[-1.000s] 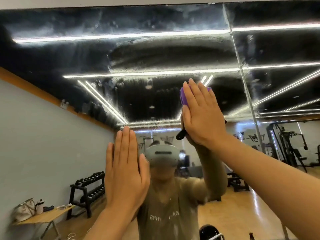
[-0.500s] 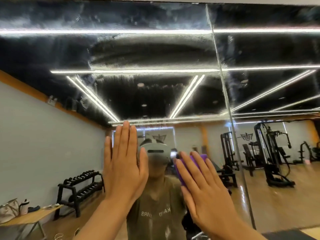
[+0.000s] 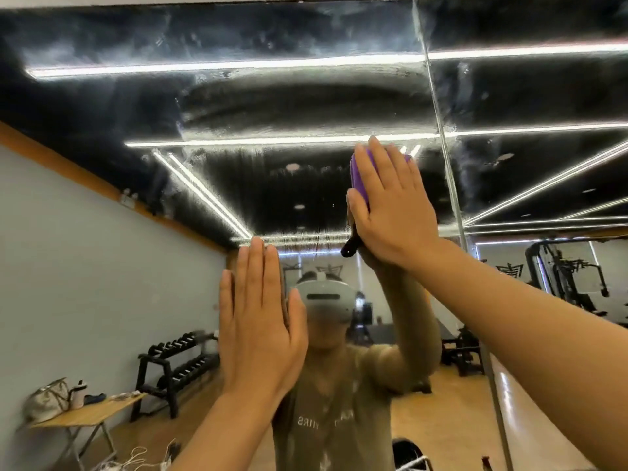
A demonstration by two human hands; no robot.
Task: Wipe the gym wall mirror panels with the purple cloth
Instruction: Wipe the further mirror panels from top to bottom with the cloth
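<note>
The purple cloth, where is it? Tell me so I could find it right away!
Look at the big wall mirror with long white light lines reflected in it. Two flat hands press on the glass; find the higher one, the right hand. The purple cloth peeks out under its fingers, the only bright purple thing there; the left hand has nothing under it.

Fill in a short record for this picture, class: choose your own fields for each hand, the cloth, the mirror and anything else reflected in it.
left hand: flat, fingers straight, resting on the mirror
right hand: flat, pressing the purple cloth to the glass, higher than the left
mirror panel: hazy streaks across its upper part
panel seam: just right of the right hand
reflected: dumbbell rack, folding table, weight machine
</note>
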